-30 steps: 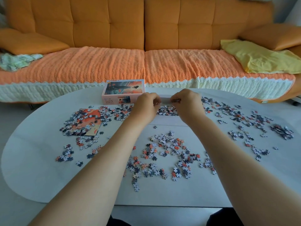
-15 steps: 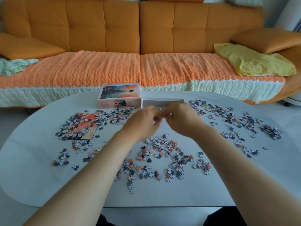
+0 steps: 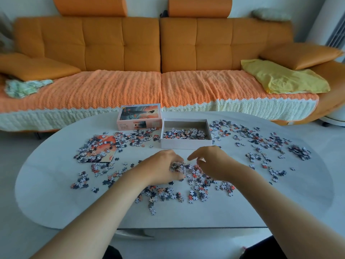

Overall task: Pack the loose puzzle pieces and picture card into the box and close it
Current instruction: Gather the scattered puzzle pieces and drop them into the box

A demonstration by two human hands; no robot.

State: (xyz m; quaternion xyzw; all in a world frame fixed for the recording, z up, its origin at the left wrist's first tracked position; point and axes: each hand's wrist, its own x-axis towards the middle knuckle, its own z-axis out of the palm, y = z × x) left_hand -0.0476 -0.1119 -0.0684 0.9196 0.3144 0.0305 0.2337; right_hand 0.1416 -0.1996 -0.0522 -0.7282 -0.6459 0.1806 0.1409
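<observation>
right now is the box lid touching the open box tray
Apart. The head view shows a narrow strip of white table between the lid and the tray's left wall, though the two sit close, side by side.

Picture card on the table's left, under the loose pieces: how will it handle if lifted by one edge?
The picture card looks thin and flat, so it will probably flex. Puzzle pieces lie scattered on it; tilting would likely slide them off. It lies flush on the table, so catching an edge may be fiddly.

Both hands [image 3: 188, 165] gather loose pieces [image 3: 194, 172] near the box [image 3: 185, 143], grip unclear.
</observation>
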